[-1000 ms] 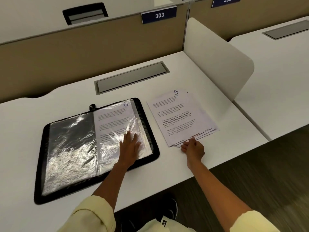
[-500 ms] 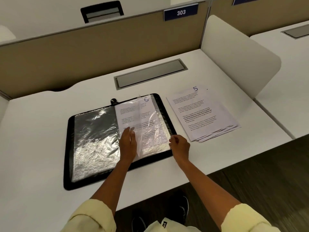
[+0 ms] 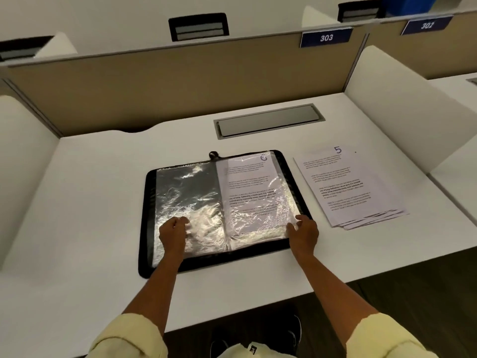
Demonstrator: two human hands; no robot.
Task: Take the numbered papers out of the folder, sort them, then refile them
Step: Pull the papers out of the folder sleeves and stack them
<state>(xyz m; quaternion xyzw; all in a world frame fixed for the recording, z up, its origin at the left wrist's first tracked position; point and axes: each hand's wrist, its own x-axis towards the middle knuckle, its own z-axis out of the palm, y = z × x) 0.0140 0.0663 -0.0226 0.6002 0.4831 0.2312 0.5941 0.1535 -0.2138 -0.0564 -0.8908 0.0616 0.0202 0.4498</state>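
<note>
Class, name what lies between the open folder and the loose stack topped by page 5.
Only a bare strip of white desk separates the folder from the stack, seen in the head view.

Glare on the crinkled clear plastic sleeves blurs what lies under the left hand. Beside the right hand, the white sheets' small print is unreadable.

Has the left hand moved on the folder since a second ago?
Yes. The left hand has shifted left across the folder, from the right-hand sleeve holding sheet 6 onto the empty left-hand sleeve.
</note>
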